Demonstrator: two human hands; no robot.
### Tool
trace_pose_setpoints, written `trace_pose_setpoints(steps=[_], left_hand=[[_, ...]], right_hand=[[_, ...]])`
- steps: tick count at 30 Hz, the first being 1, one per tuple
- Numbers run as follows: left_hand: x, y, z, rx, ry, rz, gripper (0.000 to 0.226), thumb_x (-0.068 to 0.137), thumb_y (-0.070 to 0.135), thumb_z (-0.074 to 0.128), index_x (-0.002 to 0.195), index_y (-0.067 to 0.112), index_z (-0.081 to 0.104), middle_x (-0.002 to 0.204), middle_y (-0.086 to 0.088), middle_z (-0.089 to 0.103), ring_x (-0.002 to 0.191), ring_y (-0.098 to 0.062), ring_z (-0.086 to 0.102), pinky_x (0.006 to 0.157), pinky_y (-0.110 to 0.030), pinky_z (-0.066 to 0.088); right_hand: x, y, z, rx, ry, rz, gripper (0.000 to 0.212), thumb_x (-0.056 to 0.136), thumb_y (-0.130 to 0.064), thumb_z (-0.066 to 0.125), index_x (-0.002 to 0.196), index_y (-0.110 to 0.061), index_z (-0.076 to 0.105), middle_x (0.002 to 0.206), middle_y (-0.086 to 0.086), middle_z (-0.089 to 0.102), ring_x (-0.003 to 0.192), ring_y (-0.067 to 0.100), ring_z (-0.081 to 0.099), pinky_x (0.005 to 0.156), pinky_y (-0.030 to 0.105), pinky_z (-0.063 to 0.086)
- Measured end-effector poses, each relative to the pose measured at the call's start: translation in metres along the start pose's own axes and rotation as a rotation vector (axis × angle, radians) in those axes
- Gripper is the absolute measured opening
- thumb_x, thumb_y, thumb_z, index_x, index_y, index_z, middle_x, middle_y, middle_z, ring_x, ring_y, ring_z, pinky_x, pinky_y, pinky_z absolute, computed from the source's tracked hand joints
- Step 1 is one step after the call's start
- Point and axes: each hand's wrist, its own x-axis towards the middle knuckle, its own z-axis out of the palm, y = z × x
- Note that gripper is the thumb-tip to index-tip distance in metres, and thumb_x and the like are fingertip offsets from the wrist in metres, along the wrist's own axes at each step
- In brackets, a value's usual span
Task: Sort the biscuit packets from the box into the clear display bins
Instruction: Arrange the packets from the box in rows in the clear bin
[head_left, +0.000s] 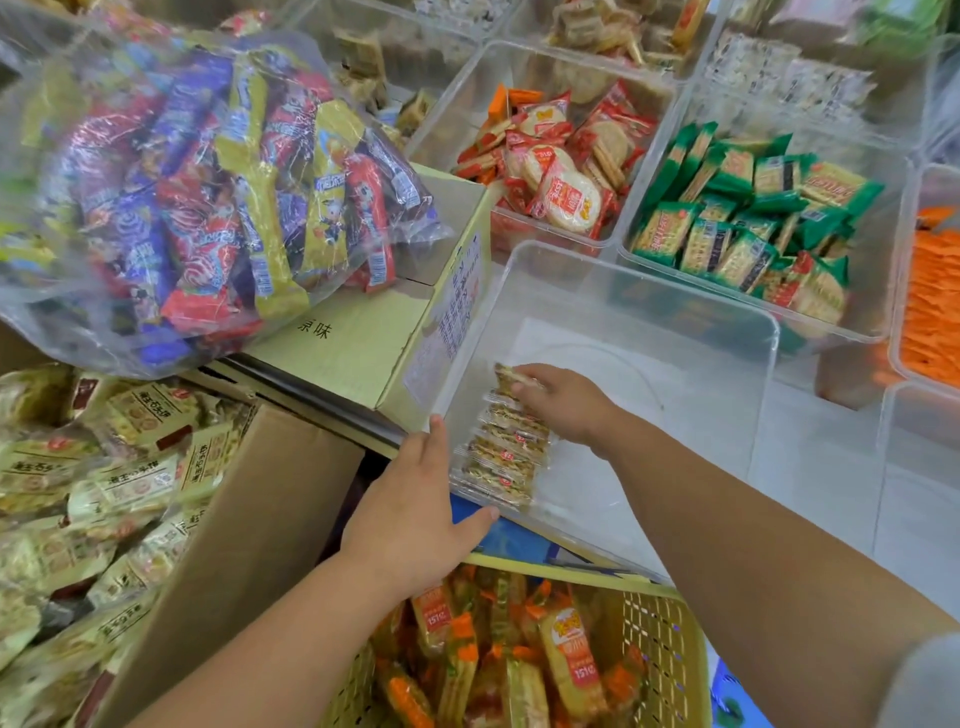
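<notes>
Packets (501, 452) should line the bin (623, 291) wall neatly, so we brace its corner with spread left fingers (439, 441) while right fingers (524, 382) pinch one.

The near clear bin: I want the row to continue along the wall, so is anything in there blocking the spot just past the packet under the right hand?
Nothing visible. Beyond the right hand and its packet, the near clear bin floor lies bare.

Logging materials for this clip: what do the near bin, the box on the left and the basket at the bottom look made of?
Bin: clear, glossy hard plastic; contents show through.
Box: matte brown cardboard, folded flap.
Basket: yellow plastic, probably moulded; perforated wall.
</notes>
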Motion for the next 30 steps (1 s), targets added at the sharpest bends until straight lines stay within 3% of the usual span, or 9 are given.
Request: trace_pose_setpoints(steps=[2, 9, 13, 16, 20, 23, 26, 30], left_hand=[[0.001, -0.001, 0.001, 0.017, 0.004, 0.005, 0.115, 0.087, 0.077, 0.053, 0.162, 0.024, -0.016, 0.169, 0.004, 0.010, 0.146, -0.019, 0.038, 0.110, -0.034, 0.042], [0.002, 0.000, 0.003, 0.037, 0.005, 0.000, 0.115, 0.087, 0.079, 0.051, 0.162, 0.022, -0.015, 0.169, 0.003, 0.009, 0.146, -0.019, 0.037, 0.112, -0.036, 0.040], [0.003, 0.001, 0.003, 0.044, -0.003, 0.003, 0.114, 0.087, 0.079, 0.049, 0.162, 0.022, -0.016, 0.169, 0.001, 0.009, 0.145, -0.020, 0.039, 0.110, -0.036, 0.042], [0.003, 0.002, 0.000, 0.024, -0.022, -0.001, 0.115, 0.088, 0.078, 0.051, 0.162, 0.022, -0.016, 0.169, 0.001, 0.010, 0.146, -0.021, 0.037, 0.111, -0.037, 0.041], [-0.007, 0.006, -0.012, -0.084, -0.042, 0.003, 0.112, 0.088, 0.075, 0.056, 0.163, 0.028, -0.011, 0.173, 0.007, -0.003, 0.158, -0.022, 0.012, 0.125, -0.041, 0.024], [-0.034, 0.003, -0.028, -0.199, 0.047, 0.063, 0.098, 0.090, 0.068, 0.061, 0.164, 0.037, 0.005, 0.171, 0.015, 0.005, 0.157, -0.016, 0.011, 0.126, -0.042, 0.023], [-0.076, -0.015, -0.047, -0.286, 0.168, 0.127, 0.078, 0.091, 0.061, 0.065, 0.157, 0.042, 0.029, 0.161, 0.020, 0.024, 0.149, -0.005, 0.023, 0.121, -0.031, 0.028], [-0.138, -0.060, -0.070, -0.376, 0.356, 0.119, 0.052, 0.087, 0.051, 0.067, 0.136, 0.034, 0.059, 0.135, 0.023, 0.049, 0.128, 0.008, 0.043, 0.110, -0.014, 0.033]], right_hand=[[0.002, 0.000, 0.001, -0.028, -0.021, -0.028, 0.045, 0.101, -0.043, 0.055, 0.145, -0.035, 0.051, 0.141, 0.005, 0.057, 0.121, 0.025, 0.056, 0.095, 0.034, 0.047], [0.007, 0.006, -0.001, -0.076, -0.080, -0.038, 0.042, 0.100, -0.042, 0.057, 0.141, -0.031, 0.055, 0.132, 0.002, 0.062, 0.114, 0.022, 0.058, 0.089, 0.031, 0.041], [0.006, 0.004, 0.006, -0.110, -0.085, -0.054, 0.047, 0.103, -0.042, 0.051, 0.148, -0.029, 0.046, 0.142, 0.007, 0.055, 0.124, 0.027, 0.055, 0.102, 0.037, 0.043], [0.002, 0.003, 0.008, -0.191, -0.037, -0.029, 0.057, 0.104, -0.047, 0.046, 0.156, -0.028, 0.033, 0.155, 0.010, 0.044, 0.137, 0.031, 0.045, 0.107, 0.038, 0.036], [-0.019, -0.006, 0.010, -0.082, 0.092, -0.010, 0.064, 0.103, -0.056, 0.042, 0.159, -0.032, 0.024, 0.156, 0.011, 0.044, 0.141, 0.031, 0.043, 0.111, 0.041, 0.037], [-0.047, -0.016, 0.021, -0.043, 0.170, -0.046, 0.066, 0.101, -0.058, 0.045, 0.158, -0.031, 0.028, 0.160, 0.007, 0.039, 0.146, 0.031, 0.037, 0.117, 0.050, 0.035], [-0.075, -0.031, 0.035, -0.024, 0.275, -0.086, 0.061, 0.102, -0.057, 0.043, 0.156, -0.030, 0.033, 0.160, 0.004, 0.039, 0.150, 0.034, 0.029, 0.120, 0.053, 0.028], [-0.112, -0.067, 0.061, 0.005, 0.370, -0.209, 0.055, 0.102, -0.049, 0.049, 0.151, -0.026, 0.042, 0.155, 0.002, 0.045, 0.142, 0.022, 0.040, 0.112, 0.039, 0.034]])
